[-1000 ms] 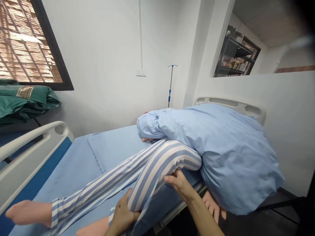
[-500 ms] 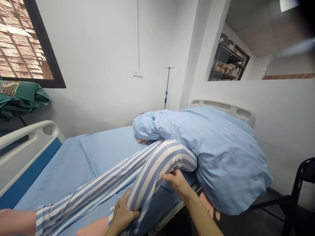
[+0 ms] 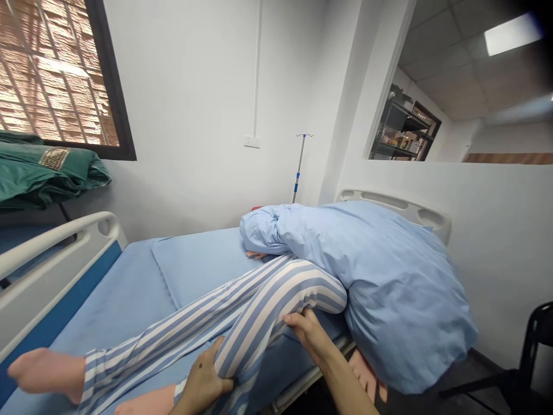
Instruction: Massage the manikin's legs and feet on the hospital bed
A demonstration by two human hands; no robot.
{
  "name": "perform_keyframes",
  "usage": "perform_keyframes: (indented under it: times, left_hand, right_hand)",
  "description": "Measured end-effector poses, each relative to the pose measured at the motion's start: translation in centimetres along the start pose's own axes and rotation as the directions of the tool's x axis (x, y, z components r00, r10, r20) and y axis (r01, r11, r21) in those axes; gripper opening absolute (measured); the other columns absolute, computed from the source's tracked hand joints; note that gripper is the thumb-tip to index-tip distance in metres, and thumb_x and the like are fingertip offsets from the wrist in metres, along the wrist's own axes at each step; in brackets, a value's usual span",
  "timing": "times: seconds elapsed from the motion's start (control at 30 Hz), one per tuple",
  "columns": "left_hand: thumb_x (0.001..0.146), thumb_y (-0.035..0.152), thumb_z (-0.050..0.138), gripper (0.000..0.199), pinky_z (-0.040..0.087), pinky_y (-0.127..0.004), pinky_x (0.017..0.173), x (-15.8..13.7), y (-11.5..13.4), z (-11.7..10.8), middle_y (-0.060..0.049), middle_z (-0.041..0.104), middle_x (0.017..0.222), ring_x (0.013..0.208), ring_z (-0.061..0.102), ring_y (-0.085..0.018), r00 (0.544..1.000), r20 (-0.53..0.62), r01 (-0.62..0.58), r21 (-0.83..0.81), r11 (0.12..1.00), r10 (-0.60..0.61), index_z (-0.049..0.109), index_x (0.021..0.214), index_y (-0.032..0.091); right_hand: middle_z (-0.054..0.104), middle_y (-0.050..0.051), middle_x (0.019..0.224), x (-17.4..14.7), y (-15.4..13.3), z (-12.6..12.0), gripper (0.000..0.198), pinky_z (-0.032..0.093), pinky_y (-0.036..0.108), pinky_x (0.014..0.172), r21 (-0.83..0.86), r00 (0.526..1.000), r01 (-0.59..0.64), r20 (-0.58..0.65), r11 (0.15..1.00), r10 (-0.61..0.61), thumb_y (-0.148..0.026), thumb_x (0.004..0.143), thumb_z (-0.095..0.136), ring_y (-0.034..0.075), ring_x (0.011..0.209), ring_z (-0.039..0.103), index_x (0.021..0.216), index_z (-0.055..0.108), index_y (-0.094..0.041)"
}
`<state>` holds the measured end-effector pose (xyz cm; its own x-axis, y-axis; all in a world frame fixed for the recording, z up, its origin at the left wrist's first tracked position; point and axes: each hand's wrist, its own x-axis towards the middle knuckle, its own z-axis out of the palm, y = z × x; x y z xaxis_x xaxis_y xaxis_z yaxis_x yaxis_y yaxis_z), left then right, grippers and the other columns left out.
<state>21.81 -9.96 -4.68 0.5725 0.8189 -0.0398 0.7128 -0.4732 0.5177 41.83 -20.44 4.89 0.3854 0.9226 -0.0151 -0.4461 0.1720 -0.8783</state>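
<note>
A figure lies on the bed in blue-and-white striped trousers [image 3: 185, 323], upper body under a light blue quilt [image 3: 371, 282]. The nearer trouser leg [image 3: 276, 305] is bent. My left hand [image 3: 203, 374] is wrapped round its lower part, thumb and fingers on opposite sides. Further up, beside the bend, my right hand [image 3: 305, 331] grips the same leg from below; its fingertips are hidden by the cloth. The far leg lies stretched out, with a bare foot [image 3: 49, 372] at lower left. The nearer foot [image 3: 147, 400] is partly cut off by the frame.
The bed's white footboard [image 3: 60, 236] stands at left, its headboard [image 3: 397, 207] at right. An IV pole [image 3: 299, 167] rises behind the bed. A black chair [image 3: 529, 351] is at the right edge, and a folded green cover [image 3: 52, 176] lies at far left.
The view has shifted, so the scene sits lower and further right, and more of the far foot shows. Both hands keep their hold on the bent leg.
</note>
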Motion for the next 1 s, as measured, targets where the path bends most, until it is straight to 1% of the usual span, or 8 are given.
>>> perform_keyframes:
  times: [0.1, 0.2, 0.27, 0.37, 0.5, 0.7, 0.9, 1.0]
  left_hand:
    - [0.048, 0.019, 0.047, 0.071, 0.038, -0.027, 0.082, -1.1, -2.1, -1.1, 0.0, 0.052, 0.108, 0.1, 0.046, -0.023, 1.0, 0.012, -0.019, -0.012, 1.0, 0.019, 0.036, 0.118, 0.02]
    - [0.047, 0.019, 0.047, 0.072, 0.036, -0.026, 0.083, -2.5, -4.6, -1.9, -0.002, 0.051, 0.11, 0.103, 0.044, -0.022, 0.997, 0.026, 0.072, 0.055, 0.996, -0.073, 0.036, 0.119, 0.018]
    - [0.047, 0.02, 0.047, 0.074, 0.036, -0.025, 0.084, -3.6, -6.1, -2.4, -0.003, 0.05, 0.111, 0.104, 0.043, -0.022, 0.989, 0.049, 0.133, 0.106, 0.985, -0.139, 0.035, 0.12, 0.017]
    - [0.046, 0.02, 0.046, 0.075, 0.033, -0.025, 0.087, -4.9, -7.4, -3.2, -0.002, 0.05, 0.113, 0.106, 0.042, -0.021, 0.984, 0.086, 0.139, 0.179, 0.974, -0.156, 0.034, 0.12, 0.018]
    - [0.045, 0.019, 0.044, 0.076, 0.03, -0.028, 0.09, -6.0, -8.4, -3.9, -0.003, 0.049, 0.113, 0.106, 0.041, -0.022, 0.977, 0.119, 0.14, 0.257, 0.956, -0.175, 0.035, 0.12, 0.017]
    - [0.045, 0.019, 0.043, 0.075, 0.032, -0.03, 0.086, -6.7, -9.5, -4.8, -0.005, 0.05, 0.112, 0.101, 0.044, -0.022, 0.964, 0.159, 0.155, 0.317, 0.936, -0.213, 0.037, 0.12, 0.016]
    - [0.046, 0.018, 0.042, 0.073, 0.034, -0.033, 0.082, -7.2, -10.8, -4.1, -0.006, 0.052, 0.11, 0.099, 0.046, -0.024, 0.954, 0.192, 0.127, 0.439, 0.889, -0.231, 0.038, 0.12, 0.019]
    - [0.049, 0.02, 0.042, 0.072, 0.035, -0.033, 0.081, -7.4, -10.8, -3.7, -0.006, 0.051, 0.112, 0.099, 0.046, -0.024, 0.949, 0.204, 0.125, 0.457, 0.881, -0.24, 0.036, 0.121, 0.02]
  right_hand:
    - [0.059, 0.001, 0.083, -0.3, 1.8, 0.4, 0.047, 0.036, 0.033, 0.079, 0.049, 0.999, -0.047, 0.01, 0.998, 0.047, -0.013, 0.053, 0.063, 0.018, 0.083, 0.052, 0.098, 0.049, -0.018]
    - [0.059, 0.001, 0.084, -0.8, 4.2, 1.0, 0.044, 0.036, 0.033, 0.08, 0.113, 0.993, -0.111, 0.056, 0.987, 0.105, -0.012, 0.053, 0.062, 0.017, 0.084, 0.052, 0.096, 0.05, -0.019]
    - [0.059, 0.0, 0.083, -1.1, 6.0, 1.4, 0.041, 0.036, 0.032, 0.079, 0.158, 0.989, -0.143, 0.049, 0.977, 0.137, -0.013, 0.053, 0.062, 0.017, 0.084, 0.052, 0.092, 0.052, -0.019]
    - [0.059, 0.0, 0.084, -1.5, 8.7, 1.8, 0.034, 0.037, 0.031, 0.078, 0.226, 0.984, -0.175, 0.021, 0.958, 0.175, -0.014, 0.053, 0.061, 0.017, 0.085, 0.051, 0.085, 0.054, -0.019]
    - [0.059, 0.0, 0.086, -1.8, 11.6, 1.5, 0.025, 0.038, 0.03, 0.076, 0.293, 0.972, -0.234, 0.076, 0.927, 0.221, -0.014, 0.054, 0.058, 0.017, 0.086, 0.05, 0.077, 0.055, -0.019]
    - [0.059, 0.0, 0.082, -1.8, 15.4, 0.8, 0.018, 0.038, 0.03, 0.073, 0.314, 0.956, -0.294, 0.098, 0.903, 0.278, -0.016, 0.052, 0.056, 0.018, 0.084, 0.05, 0.07, 0.055, -0.018]
    - [0.059, 0.0, 0.076, -2.3, 20.5, -0.9, 0.019, 0.037, 0.033, 0.075, 0.385, 0.926, -0.378, 0.165, 0.842, 0.34, -0.018, 0.054, 0.049, 0.018, 0.078, 0.051, 0.072, 0.056, -0.018]
    - [0.059, -0.001, 0.071, -2.4, 21.6, -1.6, 0.021, 0.037, 0.033, 0.075, 0.416, 0.917, -0.398, 0.16, 0.818, 0.364, -0.016, 0.051, 0.046, 0.018, 0.076, 0.051, 0.069, 0.057, -0.019]
